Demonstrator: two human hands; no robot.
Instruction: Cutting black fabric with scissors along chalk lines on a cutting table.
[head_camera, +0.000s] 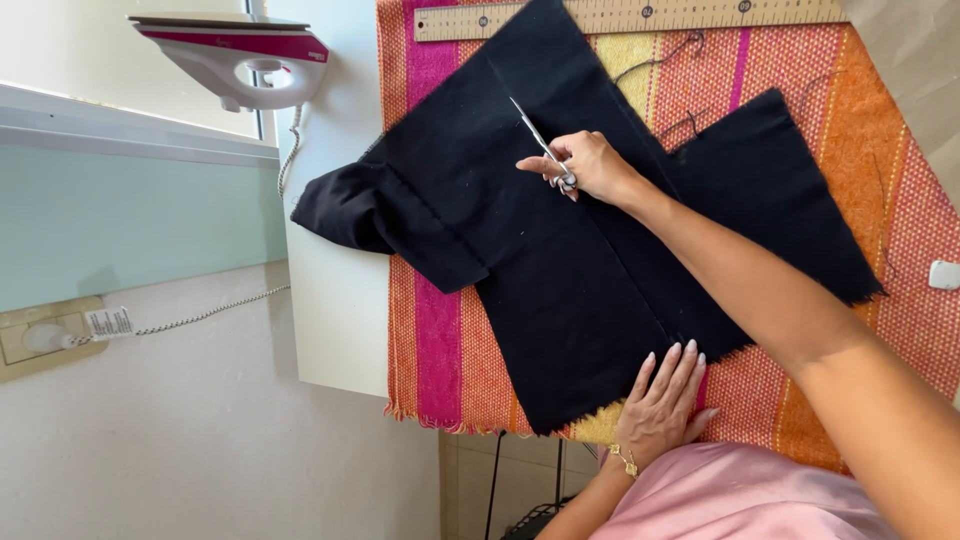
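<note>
We noted bare forearms, no sleeves. The left hand (665, 400) wore a gold chain bracelet (625, 460). Nails were pale, garment (730, 500) pink satin.

iron (245, 55) upright on sill | wooden ruler (640, 17) at cloth's far edge | striped woven mat (440, 340) | wall socket (40, 340)

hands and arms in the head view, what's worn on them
Both arms are bare, no sleeves showing. The left hand has pale polished nails and a gold chain bracelet with a small charm at the wrist. The right hand shows no jewellery.
</note>
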